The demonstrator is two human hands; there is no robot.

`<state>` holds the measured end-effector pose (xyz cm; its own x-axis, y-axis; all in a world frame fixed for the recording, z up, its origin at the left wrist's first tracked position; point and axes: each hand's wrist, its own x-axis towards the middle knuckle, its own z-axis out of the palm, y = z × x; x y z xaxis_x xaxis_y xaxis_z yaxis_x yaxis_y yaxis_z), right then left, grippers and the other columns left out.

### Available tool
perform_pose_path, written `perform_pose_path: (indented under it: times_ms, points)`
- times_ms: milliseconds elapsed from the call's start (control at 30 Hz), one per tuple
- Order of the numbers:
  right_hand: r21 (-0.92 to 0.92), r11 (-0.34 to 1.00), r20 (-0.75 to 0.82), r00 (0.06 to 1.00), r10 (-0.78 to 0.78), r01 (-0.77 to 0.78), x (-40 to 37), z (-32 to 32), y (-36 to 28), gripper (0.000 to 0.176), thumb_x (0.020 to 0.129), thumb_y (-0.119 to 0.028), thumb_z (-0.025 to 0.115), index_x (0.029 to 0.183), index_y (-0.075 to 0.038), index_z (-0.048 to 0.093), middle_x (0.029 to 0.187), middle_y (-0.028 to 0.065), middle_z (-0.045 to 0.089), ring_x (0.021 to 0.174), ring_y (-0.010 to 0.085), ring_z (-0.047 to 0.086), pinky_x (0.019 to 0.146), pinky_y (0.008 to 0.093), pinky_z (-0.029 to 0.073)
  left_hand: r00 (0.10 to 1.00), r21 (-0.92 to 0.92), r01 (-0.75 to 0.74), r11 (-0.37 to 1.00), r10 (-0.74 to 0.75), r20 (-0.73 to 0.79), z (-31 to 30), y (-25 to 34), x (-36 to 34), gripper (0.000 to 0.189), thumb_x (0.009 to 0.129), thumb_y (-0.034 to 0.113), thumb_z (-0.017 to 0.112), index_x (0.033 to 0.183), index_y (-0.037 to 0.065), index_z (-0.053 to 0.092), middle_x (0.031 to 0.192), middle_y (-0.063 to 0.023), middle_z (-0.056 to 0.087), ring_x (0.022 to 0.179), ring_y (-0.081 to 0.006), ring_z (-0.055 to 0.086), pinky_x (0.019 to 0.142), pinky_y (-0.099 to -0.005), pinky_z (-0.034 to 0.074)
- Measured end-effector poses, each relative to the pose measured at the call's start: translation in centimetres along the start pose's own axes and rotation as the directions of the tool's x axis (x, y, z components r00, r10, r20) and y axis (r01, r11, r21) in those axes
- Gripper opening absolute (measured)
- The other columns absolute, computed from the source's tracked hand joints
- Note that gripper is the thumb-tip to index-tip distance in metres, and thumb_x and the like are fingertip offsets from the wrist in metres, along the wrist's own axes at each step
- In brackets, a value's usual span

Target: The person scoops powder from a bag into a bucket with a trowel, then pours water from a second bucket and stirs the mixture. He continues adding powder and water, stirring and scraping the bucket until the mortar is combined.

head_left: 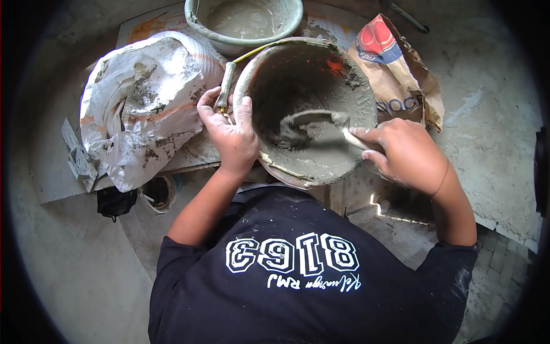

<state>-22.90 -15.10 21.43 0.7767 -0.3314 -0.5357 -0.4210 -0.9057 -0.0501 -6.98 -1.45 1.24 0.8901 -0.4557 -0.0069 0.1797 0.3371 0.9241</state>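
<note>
My right hand (404, 152) is closed around the pale handle of a trowel (315, 116). The trowel's bent metal neck reaches into a bucket (245, 77), and its blade is blurred and partly covered by wet grey mortar (323, 152). My left hand (232, 135) grips the bucket's left side, thumb against the outer wall near the rim. Its fingers curl by the grip of the bucket's wire handle (226, 86). Mortar coats the inside wall, with a patch of orange showing near the top right.
Behind the bucket stands a basin (197, 28) of murky grey water. A dirty white woven sack (154, 86) lies to the left, an opened brown paper bag (384, 74) to the right. A small round container (157, 195) and a black item (116, 202) sit lower left.
</note>
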Motion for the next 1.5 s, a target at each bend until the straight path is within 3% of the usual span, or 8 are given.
perform_pose_path:
  times_ms: [233,467,567,700,767,800,1167,1500]
  points:
    - [-0.063,0.980,-0.062,0.981,0.184,-0.188,5.2,6.1,1.1,0.028,0.086,-0.016,0.063,0.111,-0.002,0.066,0.080,0.0214,0.067,0.077,0.0390,0.067,0.075,0.0474,0.053,1.000,-0.017,-0.022,1.000,0.021,-0.013,0.0,-0.2,0.0,0.047,0.093,0.007,0.064,0.128,0.003,0.034,0.102,-0.0041,0.049,0.090,-0.0091,0.048,0.083,-0.0236,0.041]
    - [0.088,0.925,0.373,0.873,0.314,-0.370,4.3,4.4,-2.1,0.040,0.089,-0.015,0.060,0.126,0.001,0.059,0.096,0.0294,0.066,0.093,0.0446,0.064,0.085,0.0456,0.050,1.000,-0.064,0.005,0.998,-0.005,-0.003,0.2,0.0,0.0,0.047,0.092,0.008,0.065,0.127,0.002,0.034,0.108,-0.0076,0.045,0.094,-0.0106,0.047,0.082,-0.0241,0.041]
    - [0.121,0.973,0.367,0.920,0.138,-0.194,4.4,4.0,-3.7,0.037,0.090,-0.017,0.058,0.122,0.000,0.060,0.078,0.0209,0.068,0.069,0.0363,0.068,0.068,0.0436,0.055,1.000,-0.084,0.001,0.996,0.001,0.018,-0.1,-0.4,0.1,0.046,0.092,0.008,0.064,0.127,0.001,0.034,0.109,-0.0074,0.044,0.094,-0.0112,0.047,0.083,-0.0250,0.041]
    - [0.539,0.629,0.590,0.784,0.194,-0.561,6.2,-0.1,-3.7,0.044,0.094,-0.023,0.061,0.135,-0.006,0.056,0.068,0.0045,0.059,0.047,0.0099,0.054,0.042,0.0297,0.044,1.000,-0.059,-0.002,0.998,0.004,0.024,-0.2,-0.6,0.3,0.046,0.092,0.006,0.063,0.127,0.002,0.034,0.107,-0.0076,0.045,0.092,-0.0109,0.047,0.083,-0.0246,0.042]
    - [0.496,0.687,0.522,0.815,0.252,-0.531,6.1,-1.6,-3.0,0.044,0.091,-0.021,0.064,0.131,-0.005,0.058,0.076,0.0094,0.066,0.056,0.0147,0.061,0.053,0.0336,0.050,0.999,-0.115,0.031,0.993,-0.028,0.034,-0.3,-0.4,0.1,0.046,0.093,0.006,0.063,0.128,0.002,0.033,0.107,-0.0076,0.045,0.091,-0.0108,0.048,0.082,-0.0242,0.042]
    - [0.470,0.881,0.134,0.991,-0.024,-0.042,5.5,0.6,-0.7,0.040,0.087,-0.020,0.068,0.124,-0.005,0.064,0.090,0.0164,0.072,0.074,0.0253,0.069,0.071,0.0385,0.053,0.999,-0.118,0.036,0.992,-0.031,0.043,-0.3,-0.7,0.2,0.046,0.092,0.004,0.062,0.127,0.002,0.033,0.106,-0.0072,0.044,0.091,-0.0110,0.046,0.081,-0.0244,0.041]
    - [0.081,0.965,-0.298,0.918,0.261,-0.248,1.5,-0.4,-1.7,0.035,0.079,-0.020,0.073,0.114,-0.012,0.071,0.096,0.0168,0.070,0.088,0.0359,0.065,0.080,0.0429,0.052,0.994,0.160,-0.098,0.982,0.091,0.056,-0.5,0.0,0.3,0.047,0.093,0.008,0.064,0.128,0.002,0.034,0.112,-0.0078,0.043,0.096,-0.0114,0.047,0.086,-0.0247,0.041]
    - [-0.407,0.911,-0.212,0.977,-0.020,-0.070,8.6,4.5,0.0,0.018,0.082,-0.014,0.060,0.091,-0.007,0.073,0.081,0.0118,0.069,0.076,0.0277,0.069,0.066,0.0402,0.056,0.996,0.124,-0.080,0.989,0.075,0.042,-0.6,-1.2,0.2,0.046,0.093,0.006,0.063,0.128,0.003,0.034,0.107,-0.0063,0.048,0.095,-0.0108,0.048,0.086,-0.0249,0.040]
